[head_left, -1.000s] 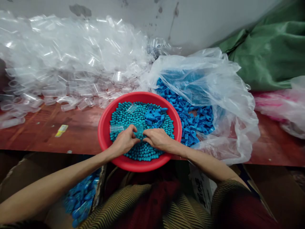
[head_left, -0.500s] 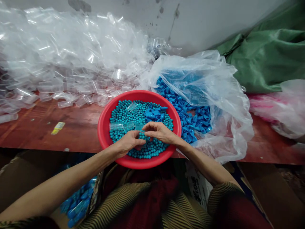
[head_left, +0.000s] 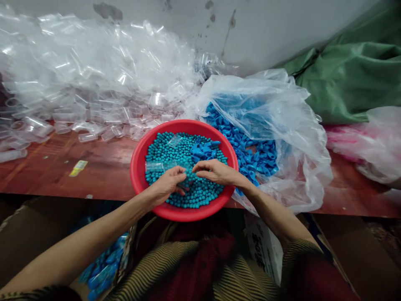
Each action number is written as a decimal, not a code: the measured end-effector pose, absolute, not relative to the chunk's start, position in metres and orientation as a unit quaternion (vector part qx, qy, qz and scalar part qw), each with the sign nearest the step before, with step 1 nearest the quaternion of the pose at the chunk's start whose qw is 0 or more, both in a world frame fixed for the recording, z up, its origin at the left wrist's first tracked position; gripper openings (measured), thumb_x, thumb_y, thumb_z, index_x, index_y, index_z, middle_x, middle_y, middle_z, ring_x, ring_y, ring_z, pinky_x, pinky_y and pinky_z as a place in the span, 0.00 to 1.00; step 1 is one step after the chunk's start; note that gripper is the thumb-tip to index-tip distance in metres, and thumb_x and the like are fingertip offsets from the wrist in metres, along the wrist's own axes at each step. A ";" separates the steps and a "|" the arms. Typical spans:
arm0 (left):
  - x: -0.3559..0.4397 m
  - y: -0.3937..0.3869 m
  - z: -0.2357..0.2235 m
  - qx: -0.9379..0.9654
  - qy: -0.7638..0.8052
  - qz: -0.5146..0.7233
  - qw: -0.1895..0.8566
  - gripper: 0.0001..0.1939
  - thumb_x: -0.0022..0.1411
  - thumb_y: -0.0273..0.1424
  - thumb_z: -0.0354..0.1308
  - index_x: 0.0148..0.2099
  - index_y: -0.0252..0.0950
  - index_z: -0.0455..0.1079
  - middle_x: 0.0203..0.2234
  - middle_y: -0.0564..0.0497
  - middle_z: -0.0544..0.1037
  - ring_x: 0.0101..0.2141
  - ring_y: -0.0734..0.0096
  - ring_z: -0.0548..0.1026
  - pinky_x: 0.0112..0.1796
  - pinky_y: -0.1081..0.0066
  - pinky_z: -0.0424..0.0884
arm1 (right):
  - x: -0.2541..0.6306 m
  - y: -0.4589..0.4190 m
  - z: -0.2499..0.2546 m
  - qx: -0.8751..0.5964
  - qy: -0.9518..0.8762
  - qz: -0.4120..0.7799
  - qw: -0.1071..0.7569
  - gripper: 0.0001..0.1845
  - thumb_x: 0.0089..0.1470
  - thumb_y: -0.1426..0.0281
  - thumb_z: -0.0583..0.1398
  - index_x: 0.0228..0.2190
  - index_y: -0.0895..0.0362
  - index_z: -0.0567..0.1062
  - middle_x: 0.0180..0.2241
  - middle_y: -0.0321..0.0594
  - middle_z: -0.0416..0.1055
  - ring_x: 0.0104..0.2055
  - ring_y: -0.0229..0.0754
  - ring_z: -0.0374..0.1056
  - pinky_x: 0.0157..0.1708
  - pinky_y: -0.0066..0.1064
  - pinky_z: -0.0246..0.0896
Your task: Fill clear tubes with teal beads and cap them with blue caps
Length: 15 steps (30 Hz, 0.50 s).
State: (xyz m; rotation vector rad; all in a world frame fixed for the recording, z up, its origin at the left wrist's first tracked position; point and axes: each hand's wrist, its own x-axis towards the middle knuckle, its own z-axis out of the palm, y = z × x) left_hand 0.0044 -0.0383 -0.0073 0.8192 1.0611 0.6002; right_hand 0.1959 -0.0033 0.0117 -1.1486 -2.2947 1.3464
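Note:
A red basin (head_left: 136,167) full of small turquoise beads (head_left: 200,193) sits at the table's front edge. Over the beads, my left hand (head_left: 169,182) is closed around a clear plastic tube (head_left: 187,183), mostly hidden by the fingers. Facing it, my right hand (head_left: 214,171) has its fingers pinched together close to the tube; whatever they hold is too small to make out. A little heap of blue plastic caps (head_left: 203,150) rests on the beads just beyond my right hand. Two more clear pieces lie on the beads, one being a tube (head_left: 154,166) at the left.
A large heap of clear tubes (head_left: 103,79) covers the table's back left. Right of the basin, a translucent bag (head_left: 300,138) spills blue pointed caps (head_left: 260,156). Green cloth (head_left: 354,79) stands behind it. Below the table's edge is a box of blue pieces (head_left: 105,267).
My hands have drawn slightly apart above the beads. My right hand has shifted a little to the right, and the left fingers have closed up. The view has shifted slightly.

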 end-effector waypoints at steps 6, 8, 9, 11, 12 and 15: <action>0.003 -0.040 -0.012 0.441 0.442 0.212 0.751 0.18 0.47 0.39 0.63 0.34 0.34 0.62 0.24 0.55 0.69 0.21 0.79 0.68 0.18 0.79 0.63 | 0.195 -0.007 0.013 -0.345 -0.790 0.505 0.040 0.05 0.52 0.72 0.58 0.34 0.60 0.71 0.25 0.30 0.64 0.27 0.32 0.58 0.28 0.24 0.53; 0.004 -0.041 -0.013 0.480 0.454 0.175 0.730 0.18 0.48 0.40 0.61 0.35 0.34 0.62 0.22 0.55 0.70 0.18 0.80 0.66 0.16 0.80 0.59 | 0.195 -0.003 0.016 -0.334 -0.806 0.488 -0.017 0.03 0.52 0.72 0.59 0.29 0.60 0.70 0.23 0.30 0.63 0.25 0.32 0.57 0.27 0.23 0.52; 0.005 -0.041 -0.013 0.491 0.468 0.169 0.715 0.18 0.48 0.41 0.61 0.36 0.34 0.62 0.22 0.56 0.70 0.18 0.80 0.65 0.15 0.80 0.58 | 0.195 0.000 0.017 -0.339 -0.817 0.464 -0.037 0.05 0.53 0.71 0.59 0.27 0.60 0.70 0.22 0.30 0.63 0.25 0.32 0.57 0.26 0.24 0.51; 0.005 -0.040 -0.013 0.502 0.499 0.173 0.685 0.20 0.49 0.42 0.60 0.39 0.35 0.61 0.21 0.57 0.69 0.17 0.79 0.64 0.15 0.80 0.58 | 0.194 0.007 0.017 -0.381 -0.845 0.374 -0.038 0.08 0.55 0.68 0.58 0.28 0.59 0.70 0.23 0.32 0.66 0.26 0.34 0.60 0.26 0.25 0.51; 0.004 -0.039 -0.014 0.504 0.508 0.177 0.676 0.21 0.49 0.42 0.60 0.40 0.35 0.61 0.21 0.57 0.69 0.17 0.79 0.65 0.15 0.79 0.59 | 0.193 0.011 0.016 -0.413 -0.857 0.308 -0.022 0.09 0.56 0.66 0.57 0.29 0.59 0.71 0.25 0.35 0.68 0.28 0.36 0.62 0.27 0.26 0.52; 0.001 -0.036 -0.015 0.504 0.511 0.175 0.674 0.24 0.48 0.45 0.60 0.41 0.35 0.61 0.24 0.55 0.71 0.20 0.75 0.69 0.18 0.77 0.63 | 0.185 0.024 0.005 -0.465 -0.878 0.118 -0.004 0.13 0.57 0.66 0.57 0.41 0.61 0.70 0.38 0.46 0.73 0.37 0.44 0.68 0.30 0.30 0.56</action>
